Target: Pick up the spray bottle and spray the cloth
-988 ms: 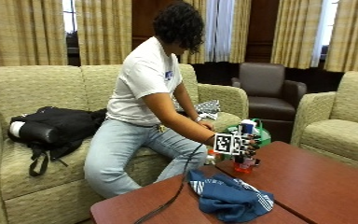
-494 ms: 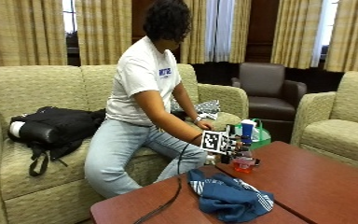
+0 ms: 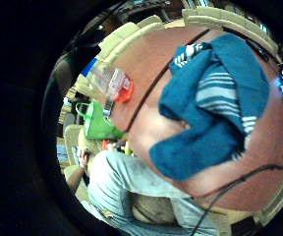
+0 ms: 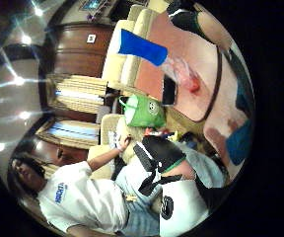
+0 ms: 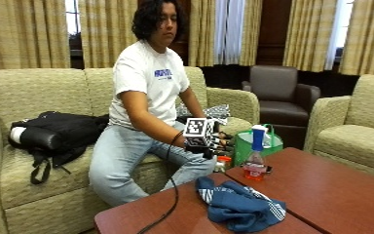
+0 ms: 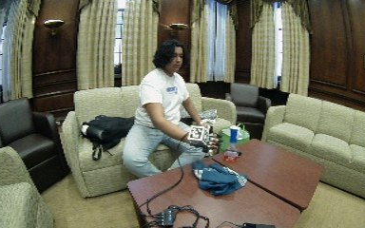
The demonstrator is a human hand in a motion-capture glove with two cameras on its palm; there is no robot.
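My black-gloved right hand (image 5: 214,144) hovers beside the clear plastic spray bottle with the blue top and red liquid (image 5: 256,161), apart from it; I cannot tell how its fingers are set. The bottle stands upright on the reddish-brown wooden worktop (image 5: 329,187), with the crumpled blue striped cloth (image 5: 239,204) near it.

The cloth (image 5: 242,207) is dark blue with white stripes. The spray bottle (image 5: 255,160) is clear, blue-topped, red-orange liquid at its base. The table (image 5: 343,190) is reddish-brown.
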